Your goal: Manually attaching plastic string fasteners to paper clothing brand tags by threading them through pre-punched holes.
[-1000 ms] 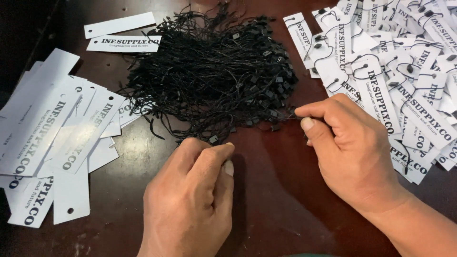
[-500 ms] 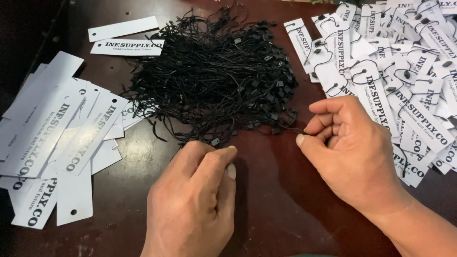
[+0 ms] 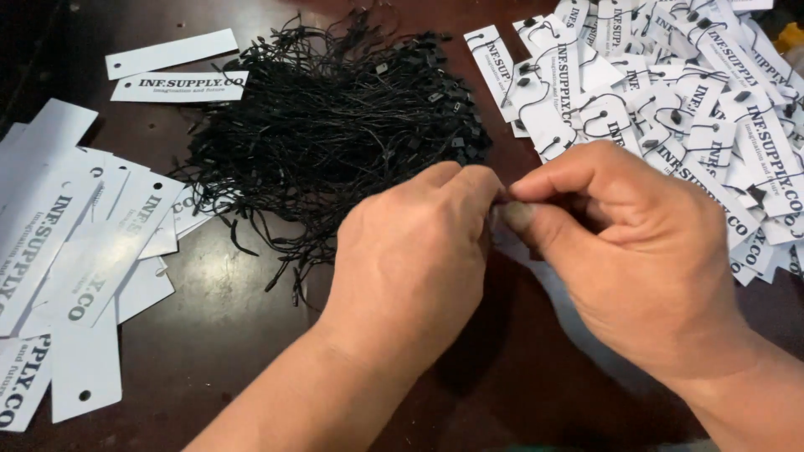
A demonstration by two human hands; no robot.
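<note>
My left hand (image 3: 410,268) and my right hand (image 3: 636,259) meet fingertip to fingertip over the dark table, just in front of a heap of black string loops (image 3: 335,125). Both hands are closed in a pinch on a small dark piece (image 3: 503,199), which looks like one string loop from the heap. Most of it is hidden by the fingers. A pale strip (image 3: 544,285) shows below the right hand, and I cannot tell whether it is a tag or a reflection.
Plain white paper tags (image 3: 75,251) with punched holes lie fanned out at the left, two more (image 3: 176,71) at the back left. A pile of white tags with black strings through them (image 3: 695,109) fills the right. The table is dark brown wood (image 3: 226,351).
My left hand has lifted from a resting fist and moved right to meet my right hand. The right hand has pulled away from the heap's edge and now pinches together with the left.
</note>
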